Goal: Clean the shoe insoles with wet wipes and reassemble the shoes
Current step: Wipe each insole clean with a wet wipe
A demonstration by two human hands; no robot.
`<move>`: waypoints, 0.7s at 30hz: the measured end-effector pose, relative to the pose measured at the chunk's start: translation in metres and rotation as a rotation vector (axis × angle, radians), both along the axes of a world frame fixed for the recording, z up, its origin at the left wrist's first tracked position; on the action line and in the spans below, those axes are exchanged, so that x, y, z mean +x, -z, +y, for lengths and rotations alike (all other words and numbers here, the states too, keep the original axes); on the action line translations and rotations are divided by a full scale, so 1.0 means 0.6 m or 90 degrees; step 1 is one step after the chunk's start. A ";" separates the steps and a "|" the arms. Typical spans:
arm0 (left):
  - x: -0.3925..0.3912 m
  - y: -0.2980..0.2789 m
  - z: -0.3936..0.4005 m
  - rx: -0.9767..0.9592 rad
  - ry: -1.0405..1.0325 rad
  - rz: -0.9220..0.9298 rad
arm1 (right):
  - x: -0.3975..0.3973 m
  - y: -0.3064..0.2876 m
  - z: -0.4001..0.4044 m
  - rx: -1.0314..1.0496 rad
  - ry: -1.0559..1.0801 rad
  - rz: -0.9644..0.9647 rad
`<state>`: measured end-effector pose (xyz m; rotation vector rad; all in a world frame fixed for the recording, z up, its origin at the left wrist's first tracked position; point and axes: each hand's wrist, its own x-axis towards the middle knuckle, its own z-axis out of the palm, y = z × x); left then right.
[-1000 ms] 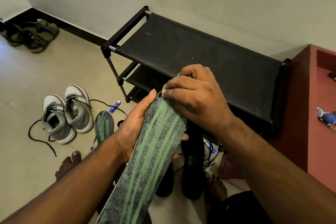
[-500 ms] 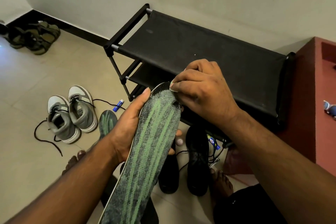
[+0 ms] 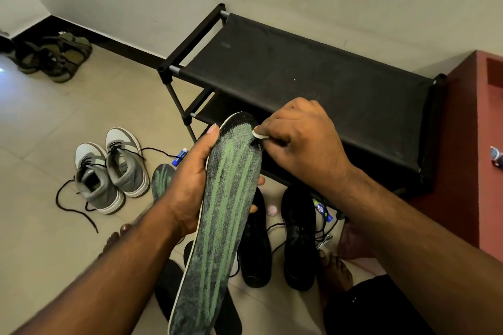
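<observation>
From my remote seat, the biggest thing ahead is the black fabric-topped shoe rack with its metal frame (image 3: 299, 76), standing against the wall on the beige tiled floor (image 3: 54, 122). Left of it sit the grey and white high-top sneakers (image 3: 111, 168), laces loose, with a second green-streaked insole (image 3: 162, 179) lying just beside them. Below the rack rest the black lace-up shoes (image 3: 298, 239).

Held up in the middle is the long dark insole with green stripes (image 3: 220, 212). My left hand (image 3: 190, 187) grasps it from the side, thumb stretched along its left edge, fingers wrapped beneath. My right hand (image 3: 296, 139) is clenched around a small white wet wipe (image 3: 257, 133), pressing it onto the toe end.

Compared with a second ago, the wipe has slid from the centre of the toe towards its right edge, so more of the rounded tip is uncovered. I judge that the toe area is nearly done; the striped length below has yet to be wiped.
</observation>
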<state>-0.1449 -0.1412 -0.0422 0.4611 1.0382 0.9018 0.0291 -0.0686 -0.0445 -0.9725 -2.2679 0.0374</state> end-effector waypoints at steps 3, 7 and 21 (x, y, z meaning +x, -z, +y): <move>0.002 -0.001 0.000 0.008 -0.019 0.001 | -0.006 0.006 -0.004 -0.024 0.009 0.001; 0.002 -0.002 0.003 0.011 -0.048 0.000 | -0.012 0.006 -0.010 -0.051 0.007 0.015; -0.022 0.002 0.013 0.014 -0.078 -0.007 | -0.018 -0.016 -0.022 -0.275 -0.031 0.258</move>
